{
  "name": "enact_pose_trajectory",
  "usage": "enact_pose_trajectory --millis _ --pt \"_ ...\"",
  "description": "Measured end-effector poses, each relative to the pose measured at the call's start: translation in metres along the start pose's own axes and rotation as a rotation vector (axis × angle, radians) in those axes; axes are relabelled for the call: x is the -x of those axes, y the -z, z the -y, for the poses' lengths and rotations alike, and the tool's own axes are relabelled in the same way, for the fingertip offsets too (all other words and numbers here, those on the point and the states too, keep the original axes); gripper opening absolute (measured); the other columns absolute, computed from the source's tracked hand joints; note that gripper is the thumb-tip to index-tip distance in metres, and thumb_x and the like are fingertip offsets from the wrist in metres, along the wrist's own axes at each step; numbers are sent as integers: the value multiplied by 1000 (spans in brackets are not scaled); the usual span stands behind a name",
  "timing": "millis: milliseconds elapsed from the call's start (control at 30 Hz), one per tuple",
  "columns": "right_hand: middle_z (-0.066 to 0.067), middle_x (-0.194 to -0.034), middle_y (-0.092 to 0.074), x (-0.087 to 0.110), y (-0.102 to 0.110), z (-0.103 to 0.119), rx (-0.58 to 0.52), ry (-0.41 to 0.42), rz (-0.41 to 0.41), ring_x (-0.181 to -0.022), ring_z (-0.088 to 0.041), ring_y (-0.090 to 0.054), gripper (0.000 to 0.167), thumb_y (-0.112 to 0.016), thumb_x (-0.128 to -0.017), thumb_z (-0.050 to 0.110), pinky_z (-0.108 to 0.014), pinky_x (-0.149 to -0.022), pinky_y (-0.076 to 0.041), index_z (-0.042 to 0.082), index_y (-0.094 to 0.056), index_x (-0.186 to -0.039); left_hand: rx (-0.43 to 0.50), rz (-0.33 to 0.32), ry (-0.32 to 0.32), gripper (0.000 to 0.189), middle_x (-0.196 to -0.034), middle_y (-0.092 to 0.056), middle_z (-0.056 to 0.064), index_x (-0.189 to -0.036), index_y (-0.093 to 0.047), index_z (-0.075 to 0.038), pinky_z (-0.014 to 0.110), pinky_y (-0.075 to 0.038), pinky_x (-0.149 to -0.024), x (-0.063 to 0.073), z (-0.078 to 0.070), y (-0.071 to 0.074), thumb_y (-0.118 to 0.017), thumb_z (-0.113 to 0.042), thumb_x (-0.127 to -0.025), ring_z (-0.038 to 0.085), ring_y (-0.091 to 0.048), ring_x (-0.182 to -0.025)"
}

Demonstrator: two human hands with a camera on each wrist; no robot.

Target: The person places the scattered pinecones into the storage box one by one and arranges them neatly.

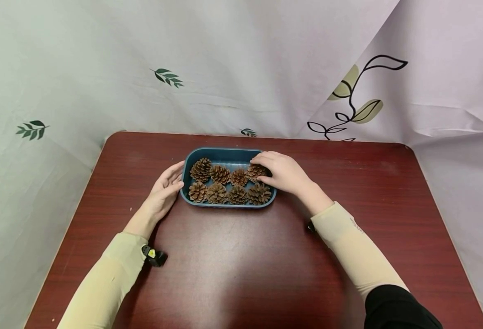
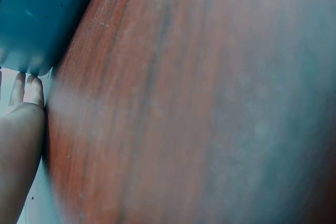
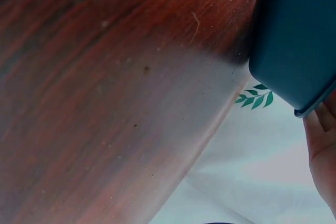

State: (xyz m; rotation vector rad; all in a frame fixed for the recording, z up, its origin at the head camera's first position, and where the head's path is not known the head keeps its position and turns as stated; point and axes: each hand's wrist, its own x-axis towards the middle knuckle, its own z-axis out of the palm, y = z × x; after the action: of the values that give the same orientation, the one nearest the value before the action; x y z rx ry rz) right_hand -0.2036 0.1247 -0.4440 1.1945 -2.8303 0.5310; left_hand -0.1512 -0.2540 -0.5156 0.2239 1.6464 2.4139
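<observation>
A dark blue rectangular tray [image 1: 229, 206] stands toward the far side of the table, with several brown pinecones lying in it in two rows. My left hand [image 1: 165, 192] is at the tray's left end, its fairly straight fingers touching the outer wall. Over the right end reaches my right hand [image 1: 284, 173], thumb and fingers curled around a pinecone [image 1: 256, 172] in the back row. In the left wrist view the left fingertips meet the tray wall [image 2: 42, 19]. The right wrist view shows the tray's outside [image 3: 299, 40], while the held pinecone is hidden there.
The reddish-brown wooden table [image 1: 241, 256] has rounded far corners. Behind it hangs a pale cloth [image 1: 241, 59] printed with leaves, close to the table's far edge. A small black wrist device [image 1: 156, 257] sits at the left cuff.
</observation>
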Motion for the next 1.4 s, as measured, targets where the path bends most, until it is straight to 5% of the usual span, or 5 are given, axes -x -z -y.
enact_pose_trajectory --millis 600,867,1400 --pt "-12 -143 -68 7 8 -1 -33 -47 -20 -138 -31 -61 48 -80 -97 20 -48 -118 -48 6 -67 -141 -19 6 11 58 -147 -58 -11 -161 -41 -10 16 -47 -108 -4 -3 0 -48 9 -107 3 -56 -134" --pt "-12 -140 -69 16 11 -7 -87 -76 -106 -134 -30 -62 46 -80 -97 19 -49 -115 -50 7 -68 -140 -14 2 14 61 -146 -59 -11 -164 -33 -4 16 -47 -108 -5 -2 -2 -48 9 -107 3 -55 -134" --pt "-13 -139 -67 80 20 -24 -231 -237 -352 -132 -30 -61 51 -83 -92 15 -52 -113 -48 8 -68 -140 -24 66 -31 62 -151 -56 -7 -166 -26 0 17 -48 -111 1 -8 3 -45 9 -108 6 -56 -137"
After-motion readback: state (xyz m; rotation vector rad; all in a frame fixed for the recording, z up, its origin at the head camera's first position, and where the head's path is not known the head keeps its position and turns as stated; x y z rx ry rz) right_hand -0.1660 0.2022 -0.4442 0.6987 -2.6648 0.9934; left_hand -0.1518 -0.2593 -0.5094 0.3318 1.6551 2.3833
